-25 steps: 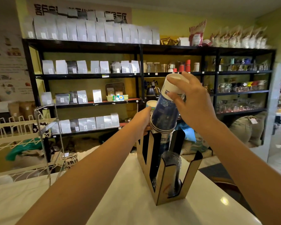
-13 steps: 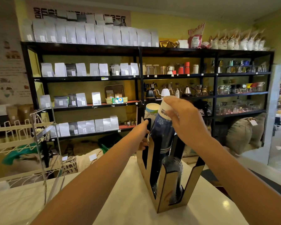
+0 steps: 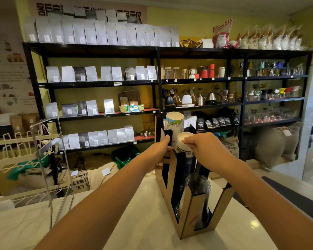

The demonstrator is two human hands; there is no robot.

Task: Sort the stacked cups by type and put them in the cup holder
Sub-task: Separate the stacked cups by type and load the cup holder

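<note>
Nearly done: right hand point(image 3: 204, 147) pinches the cup stack point(image 3: 185, 144) nearly seated at the holder's point(image 3: 186, 219) 12 o'clock; left hand point(image 3: 159, 150) grips its edge.

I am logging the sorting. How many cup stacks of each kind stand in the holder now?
Dark blue paper cup stack: 1
Light patterned paper cup stack: 1
Clear plastic cup stack: 1
Total: 3

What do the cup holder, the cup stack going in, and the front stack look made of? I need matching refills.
Cup holder: apparently thin brown board with a slightly glossy face; flat folded-looking panels, a sheen low on its front.
Cup stack under the right hand: likely paper; matte white upturned base, printed wall.
Front stack: seemingly clear plastic; see-through and shiny.
</note>
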